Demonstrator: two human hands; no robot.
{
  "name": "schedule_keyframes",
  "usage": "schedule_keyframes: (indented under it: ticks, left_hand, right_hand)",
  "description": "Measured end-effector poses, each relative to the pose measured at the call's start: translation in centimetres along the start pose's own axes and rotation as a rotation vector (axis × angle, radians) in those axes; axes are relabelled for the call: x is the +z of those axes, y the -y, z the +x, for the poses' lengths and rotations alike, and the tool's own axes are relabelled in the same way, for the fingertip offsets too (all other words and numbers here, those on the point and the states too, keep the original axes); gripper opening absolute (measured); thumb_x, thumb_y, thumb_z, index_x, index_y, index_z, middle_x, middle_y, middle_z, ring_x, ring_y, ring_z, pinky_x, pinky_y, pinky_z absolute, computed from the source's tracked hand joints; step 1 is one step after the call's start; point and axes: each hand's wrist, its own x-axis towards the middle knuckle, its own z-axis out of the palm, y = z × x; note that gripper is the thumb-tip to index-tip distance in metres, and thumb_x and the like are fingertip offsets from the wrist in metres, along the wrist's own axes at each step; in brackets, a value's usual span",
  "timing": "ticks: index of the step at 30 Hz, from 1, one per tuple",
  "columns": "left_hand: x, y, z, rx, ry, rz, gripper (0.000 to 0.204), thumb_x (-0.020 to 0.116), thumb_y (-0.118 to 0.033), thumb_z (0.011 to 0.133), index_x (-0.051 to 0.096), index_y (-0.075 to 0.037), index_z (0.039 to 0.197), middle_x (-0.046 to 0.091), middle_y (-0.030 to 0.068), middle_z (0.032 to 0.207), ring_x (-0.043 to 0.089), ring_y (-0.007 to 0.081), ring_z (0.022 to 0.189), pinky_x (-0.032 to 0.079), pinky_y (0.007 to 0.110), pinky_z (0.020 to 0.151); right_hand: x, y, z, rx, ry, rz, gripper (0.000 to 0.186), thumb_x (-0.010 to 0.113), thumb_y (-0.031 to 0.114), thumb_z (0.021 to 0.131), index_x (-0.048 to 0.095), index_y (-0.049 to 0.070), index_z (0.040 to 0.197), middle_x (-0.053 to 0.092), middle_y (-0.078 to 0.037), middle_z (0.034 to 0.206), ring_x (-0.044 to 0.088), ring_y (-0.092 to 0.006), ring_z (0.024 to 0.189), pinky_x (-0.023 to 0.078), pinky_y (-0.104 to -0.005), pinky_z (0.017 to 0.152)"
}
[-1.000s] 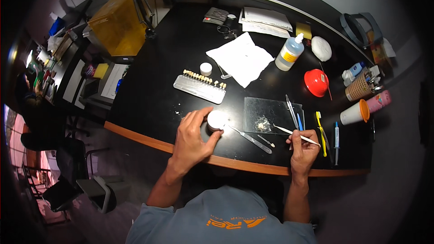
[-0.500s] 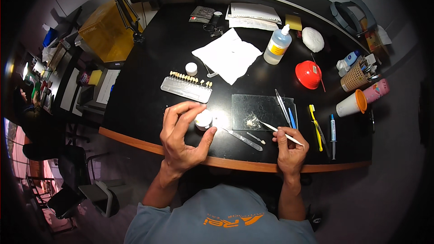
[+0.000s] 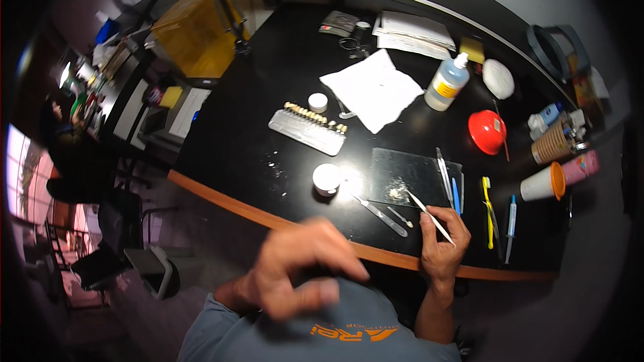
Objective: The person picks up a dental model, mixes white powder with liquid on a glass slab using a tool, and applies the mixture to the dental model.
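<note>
— Left hand (image 3: 305, 271) now? Changed since half a sec ago?
— Pulled back off the desk, up close to camera over the chest, blurred. Was cupped round the small white jar (image 3: 327, 179) a moment ago; let go now. Fingers half curled, loosely open, holding nothing visible.
— Meaning for the work?
— Jar stands free near the desk's front edge, left of the dark mixing slab (image 3: 416, 177). Looks like jar handling paused, mixing side carrying on. Only a guess.
— Right hand (image 3: 443, 245)?
— Same spot as before, resting at the front edge. Closed in a pen grip on a thin white-handled instrument (image 3: 429, 218), tip aimed at the pale powder patch (image 3: 398, 194) on the slab. Tip touching or just above, can't tell.
— Nearby bits?
— Two metal tools (image 3: 382, 216) lying betw. jar and right hand. Further back: tooth shade guide (image 3: 307, 129), white cloth (image 3: 376, 88), squeeze bottle (image 3: 448, 82), red bowl (image 3: 487, 131).
</note>
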Motion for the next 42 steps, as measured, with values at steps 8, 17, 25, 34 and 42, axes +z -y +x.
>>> schedule_keyframes:
  ticks: [8, 17, 25, 34, 42]
  left_hand:
    - [9.7, 1.4, 1.1, 0.709, 0.05, -0.703, 0.033, 0.062, -0.025, 0.109, 0.072, 0.003, 0.096, 0.069, 0.0165, 0.095, 0.067, 0.0322, 0.082, 0.051, 0.043, 0.072]
    - [4.9, -2.1, -0.2, 0.416, 0.468, -0.354, 0.034, 0.062, -0.027, 0.108, 0.065, -0.008, 0.08, 0.064, 0.0062, 0.084, 0.062, 0.0222, 0.07, 0.039, 0.039, 0.063]
    - [0.1, 2.8, -1.1, 0.123, -0.062, 0.575, 0.014, 0.088, -0.005, 0.077, 0.075, -0.006, 0.082, 0.071, 0.0051, 0.071, 0.062, 0.0213, 0.055, 0.045, 0.034, 0.053]
    - [-0.1, 3.4, 0.1, -0.15, 0.121, 0.671, 0.015, 0.087, -0.014, 0.088, 0.075, -0.005, 0.091, 0.064, 0.0043, 0.069, 0.065, 0.0195, 0.057, 0.05, 0.034, 0.054]
    - [1.0, 4.1, -0.1, -0.232, 0.528, 0.643, 0.036, 0.077, -0.034, 0.099, 0.07, -0.002, 0.114, 0.075, 0.0143, 0.099, 0.075, 0.0373, 0.09, 0.059, 0.045, 0.077]
  right_hand:
    - [-0.5, -0.9, -0.2, 0.041, -0.029, 0.003, 0.01, 0.076, 0.001, 0.095, 0.075, -0.004, 0.104, 0.074, -0.015, 0.091, 0.072, -0.0246, 0.081, 0.055, -0.0342, 0.075]
    - [-0.4, 0.0, -0.2, -0.002, -0.003, 0.036, 0.011, 0.076, 0.001, 0.095, 0.075, -0.005, 0.105, 0.074, -0.016, 0.089, 0.073, -0.0233, 0.078, 0.055, -0.0323, 0.069]
    - [-3.0, 0.1, 2.1, -0.111, 0.148, -0.007, 0.021, 0.064, 0.011, 0.108, 0.075, -0.005, 0.116, 0.077, -0.017, 0.093, 0.077, -0.028, 0.085, 0.059, -0.0366, 0.076]
    - [-6.0, 0.4, 2.7, -0.373, 0.511, -0.449, 0.025, 0.082, 0.016, 0.091, 0.076, 0.001, 0.112, 0.075, -0.013, 0.1, 0.072, -0.0325, 0.095, 0.053, -0.041, 0.084]
    - [-4.7, -0.5, 2.2, -0.24, 0.375, -0.314, 0.012, 0.08, 0.012, 0.092, 0.078, 0.001, 0.096, 0.075, -0.013, 0.089, 0.071, -0.0332, 0.085, 0.053, -0.0426, 0.08]
